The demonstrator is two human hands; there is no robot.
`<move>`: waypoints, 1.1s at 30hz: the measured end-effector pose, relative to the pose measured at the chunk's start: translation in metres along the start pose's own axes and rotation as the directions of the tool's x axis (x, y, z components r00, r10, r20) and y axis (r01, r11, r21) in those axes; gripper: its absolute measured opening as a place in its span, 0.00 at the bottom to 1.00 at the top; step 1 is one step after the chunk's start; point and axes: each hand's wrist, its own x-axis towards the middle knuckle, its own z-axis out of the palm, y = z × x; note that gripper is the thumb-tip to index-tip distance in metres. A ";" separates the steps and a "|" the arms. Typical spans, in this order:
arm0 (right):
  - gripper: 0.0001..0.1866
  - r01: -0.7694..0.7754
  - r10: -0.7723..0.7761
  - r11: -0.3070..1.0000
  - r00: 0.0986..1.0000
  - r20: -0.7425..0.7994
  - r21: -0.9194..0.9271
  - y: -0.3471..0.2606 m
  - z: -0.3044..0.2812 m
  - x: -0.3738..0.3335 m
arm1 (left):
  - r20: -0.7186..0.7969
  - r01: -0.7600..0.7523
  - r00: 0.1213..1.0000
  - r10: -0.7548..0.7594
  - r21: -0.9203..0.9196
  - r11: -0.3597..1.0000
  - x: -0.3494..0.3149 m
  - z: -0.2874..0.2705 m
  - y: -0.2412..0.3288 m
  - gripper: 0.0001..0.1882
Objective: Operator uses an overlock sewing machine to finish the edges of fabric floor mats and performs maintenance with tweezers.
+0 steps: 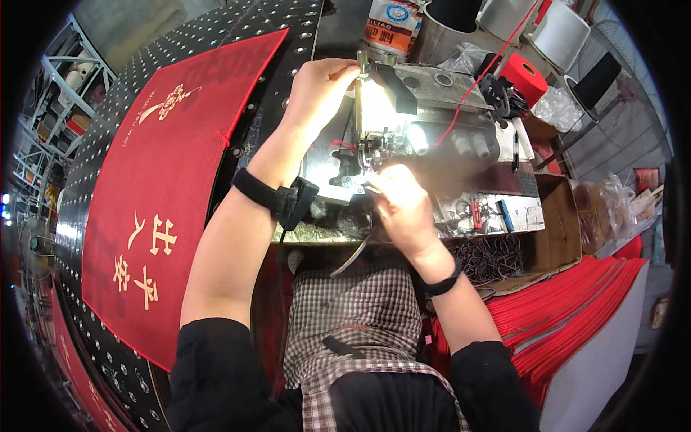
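grey sewing machine (450, 119), brightly lit

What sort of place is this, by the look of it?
Most likely a sewing workshop, perhaps one that handles mats. There's a brightly lit sewing machine, a large red spool of thread beyond it, and a red mat on the studded black table at left.

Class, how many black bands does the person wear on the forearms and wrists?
2: a wide band around the left forearm, and a slimmer band around the right wrist.
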 end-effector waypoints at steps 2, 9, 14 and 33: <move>0.14 0.014 -0.014 1.000 1.000 -0.025 -0.003 0.001 0.007 0.001 | -0.077 -0.103 0.993 0.093 -0.126 0.987 0.006 0.002 -0.006 0.16; 0.07 0.106 -0.111 0.991 0.992 -0.060 -0.086 0.006 0.016 0.005 | -0.117 -0.072 0.991 0.069 -0.028 0.997 0.019 0.008 -0.018 0.11; 0.05 0.162 -0.179 0.969 0.981 -0.075 -0.186 0.001 0.014 0.011 | -0.163 -0.086 0.976 0.143 0.315 0.945 0.030 0.009 -0.017 0.11; 0.04 0.061 -0.014 0.992 0.926 0.377 -0.114 -0.090 0.054 0.077 | 0.085 -0.043 0.996 0.015 0.342 0.939 0.015 -0.053 0.027 0.11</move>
